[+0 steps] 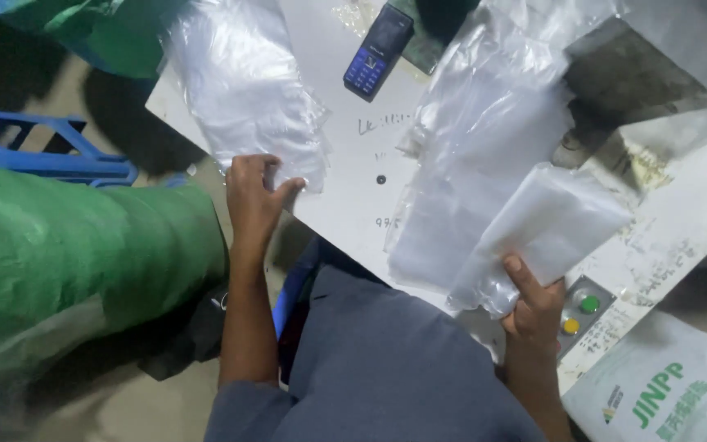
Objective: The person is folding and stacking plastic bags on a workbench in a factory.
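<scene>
Plastic bags [247, 90] sat stacked on our tabletop [353, 188]; our left hand [254, 196] pinched the stack's corner, right hand [533, 307] clamped on a folded bag bundle [550, 225]. Sorting step, we reckoned; next needed peeling one bag free.

Clear, whitish plastic bags [247, 82] on white counter [353, 188]; dark blue keypad phone [376, 51]; green sack [67, 254] at left; green and yellow buttons [580, 314] on grey box.
</scene>
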